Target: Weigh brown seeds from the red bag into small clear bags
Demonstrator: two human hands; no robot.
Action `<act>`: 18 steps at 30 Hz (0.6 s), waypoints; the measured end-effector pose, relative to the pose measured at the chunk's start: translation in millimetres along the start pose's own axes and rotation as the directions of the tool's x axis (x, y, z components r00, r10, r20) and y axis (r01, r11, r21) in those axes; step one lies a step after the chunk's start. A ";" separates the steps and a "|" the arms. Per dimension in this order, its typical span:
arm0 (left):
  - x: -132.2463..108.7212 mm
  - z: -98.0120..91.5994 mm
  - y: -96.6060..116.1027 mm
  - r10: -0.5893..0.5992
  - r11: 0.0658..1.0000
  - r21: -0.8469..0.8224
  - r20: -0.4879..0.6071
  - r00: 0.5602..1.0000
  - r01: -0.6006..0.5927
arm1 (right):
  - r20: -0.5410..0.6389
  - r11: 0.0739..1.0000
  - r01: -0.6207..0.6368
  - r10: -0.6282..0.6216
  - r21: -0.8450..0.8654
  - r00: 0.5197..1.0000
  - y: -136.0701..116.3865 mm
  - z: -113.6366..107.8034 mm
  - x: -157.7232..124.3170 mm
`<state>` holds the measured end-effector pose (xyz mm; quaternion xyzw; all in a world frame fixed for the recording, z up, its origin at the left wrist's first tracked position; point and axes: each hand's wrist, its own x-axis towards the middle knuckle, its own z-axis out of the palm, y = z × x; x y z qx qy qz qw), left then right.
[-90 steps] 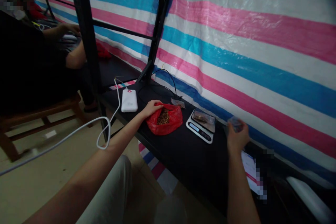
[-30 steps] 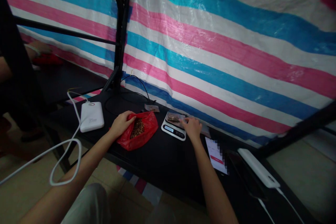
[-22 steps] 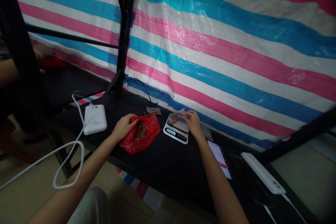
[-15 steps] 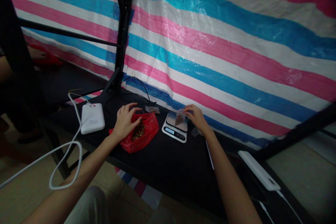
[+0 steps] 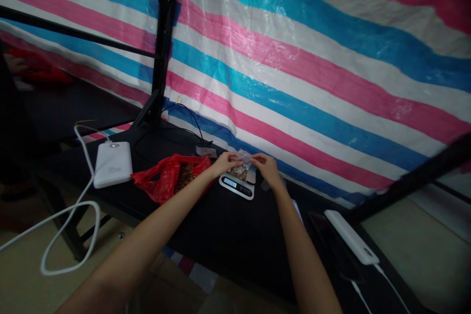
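A small clear plastic bag [image 5: 240, 170] with brownish bits in its bottom is held over the plate of a white digital scale [image 5: 237, 187]. My left hand [image 5: 227, 163] pinches its upper left edge, and my right hand [image 5: 264, 164] pinches the upper right edge. Left of the scale, a red plastic bag [image 5: 162, 176] lies open with brown, grain-like pieces inside; my left forearm passes over its right side. Behind it lies another small clear bag [image 5: 206, 151] with some contents. A further clear piece of plastic [image 5: 265, 185] rests by my right wrist.
A white power bank [image 5: 113, 164] with a looping white cable stands at the left. At the right lie a dark phone [image 5: 334, 245] and a long white device [image 5: 351, 237] with cables. Black frame posts and a striped sheet [image 5: 294, 83] bound the black table. Another person's hand [image 5: 15, 65] is at far left.
My left hand has left the red bag and moved right to the small clear bag, taking hold of its edge. The red bag's left side now stands up. The view has shifted slightly.
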<state>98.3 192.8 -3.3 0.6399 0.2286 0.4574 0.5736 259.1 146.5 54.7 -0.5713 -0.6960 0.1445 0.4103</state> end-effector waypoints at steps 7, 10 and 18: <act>-4.3 4.7 6.1 0.175 0.980 0.114 -0.125 0.977 -0.161 | -0.163 0.959 0.048 -0.002 0.279 0.987 12.6 9.5 -6.2; -6.1 5.9 10.2 0.234 0.967 0.146 -0.202 0.951 -0.208 | -0.125 0.942 0.046 -0.004 0.334 0.992 13.1 7.4 -9.2; -7.9 6.6 4.9 0.267 0.920 0.376 -0.398 0.877 -0.109 | -0.100 0.961 -0.045 0.074 0.272 0.992 19.5 17.4 -21.9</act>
